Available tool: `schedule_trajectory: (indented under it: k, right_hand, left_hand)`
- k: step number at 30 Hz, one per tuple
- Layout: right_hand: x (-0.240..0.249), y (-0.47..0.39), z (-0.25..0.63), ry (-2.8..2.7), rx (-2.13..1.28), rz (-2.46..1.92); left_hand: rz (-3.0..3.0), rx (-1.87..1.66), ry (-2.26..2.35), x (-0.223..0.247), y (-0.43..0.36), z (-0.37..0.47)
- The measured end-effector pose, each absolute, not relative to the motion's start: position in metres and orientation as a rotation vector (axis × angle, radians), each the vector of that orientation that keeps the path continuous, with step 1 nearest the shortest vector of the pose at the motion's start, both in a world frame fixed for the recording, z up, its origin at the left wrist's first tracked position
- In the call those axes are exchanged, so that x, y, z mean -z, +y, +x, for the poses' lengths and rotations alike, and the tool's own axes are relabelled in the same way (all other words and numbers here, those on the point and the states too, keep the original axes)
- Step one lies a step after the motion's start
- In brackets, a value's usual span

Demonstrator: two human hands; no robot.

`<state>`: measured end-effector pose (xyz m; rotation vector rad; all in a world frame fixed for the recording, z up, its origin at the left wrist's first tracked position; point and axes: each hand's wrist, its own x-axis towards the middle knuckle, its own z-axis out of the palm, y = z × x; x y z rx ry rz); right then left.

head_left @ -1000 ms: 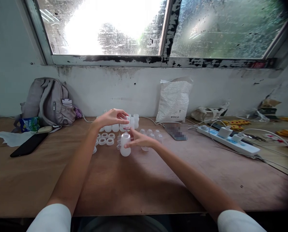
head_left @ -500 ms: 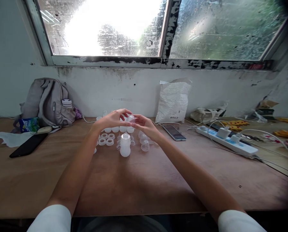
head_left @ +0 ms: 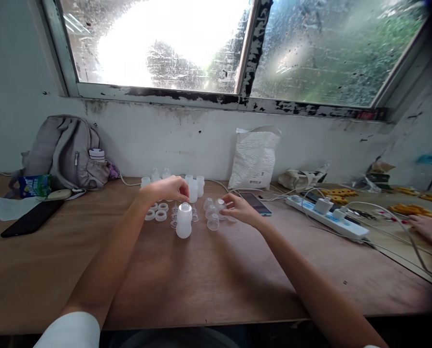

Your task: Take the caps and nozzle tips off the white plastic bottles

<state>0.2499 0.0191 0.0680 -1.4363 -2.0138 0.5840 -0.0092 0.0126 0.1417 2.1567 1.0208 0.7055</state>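
A frosted white baby bottle point(head_left: 184, 221) stands upright on the table in front of my hands. My left hand point(head_left: 169, 187) is behind it with fingers curled down and pinched together, above the clear silicone teats point(head_left: 174, 222); what its fingertips hold, if anything, is hidden. To the right, the fingers of my right hand point(head_left: 237, 209) are closed on a clear dome-shaped cap point(head_left: 221, 204) at the group of similar caps point(head_left: 212, 223). White screw rings point(head_left: 161, 215) lie in rows left of the teats. Several more frosted bottles point(head_left: 193, 191) stand behind.
A white plastic bag point(head_left: 254, 159) leans on the wall beside a phone point(head_left: 256, 203). A power strip point(head_left: 326, 217) with cables lies right. Left are a grey backpack point(head_left: 69, 154) and a black phone point(head_left: 33, 218). Another person's hand point(head_left: 428, 229) is at the far right.
My hands have parted. The right one has carried the clear cap down and right to the other caps, while the left has moved left and down toward the teats. The view shifted slightly.
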Motion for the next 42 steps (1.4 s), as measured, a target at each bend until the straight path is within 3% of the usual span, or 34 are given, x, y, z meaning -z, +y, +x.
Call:
schedule_trajectory:
  k: [4, 12, 19, 24, 26, 29, 31, 34, 39, 42]
  right_hand:
    - [-0.070, 0.020, 0.261, -2.131, -0.392, -1.651]
    - [-0.054, 0.022, 0.271, -2.142, -0.714, -1.831]
    - [-0.045, 0.027, 0.269, -2.127, -0.746, -1.804]
    - [-0.054, 0.020, 0.267, -2.190, -0.545, -1.573]
    - [-0.057, 0.012, 0.254, -2.163, -0.694, -1.267]
    - [-0.058, -0.005, 0.227, -2.075, -1.204, -0.814]
    - [-0.055, -0.015, 0.210, -1.999, -1.427, -0.733]
    - [-0.048, -0.024, 0.198, -1.838, -1.566, -0.754]
    - [-0.033, -0.024, 0.195, -1.455, -1.690, -0.665]
    - [-0.024, -0.022, 0.195, -1.297, -1.809, -0.564]
  left_hand:
    - [2.157, -0.694, 1.071, -0.144, 0.010, -0.009]
    - [2.119, -0.703, 1.079, -0.147, 0.005, -0.008]
    - [2.286, -0.632, 1.085, -0.149, -0.001, -0.003]
    - [2.400, -0.652, 0.973, -0.147, -0.003, 0.002]
    - [2.444, -0.672, 0.897, -0.146, -0.004, 0.008]
    - [2.471, -0.771, 0.799, -0.143, -0.005, 0.020]
    - [2.439, -0.863, 0.737, -0.139, -0.005, 0.028]
    - [2.245, -0.905, 0.591, -0.131, -0.004, 0.038]
    - [1.687, -0.653, 0.278, -0.105, 0.006, 0.053]
    - [1.385, -0.790, 0.230, -0.087, 0.016, 0.061]
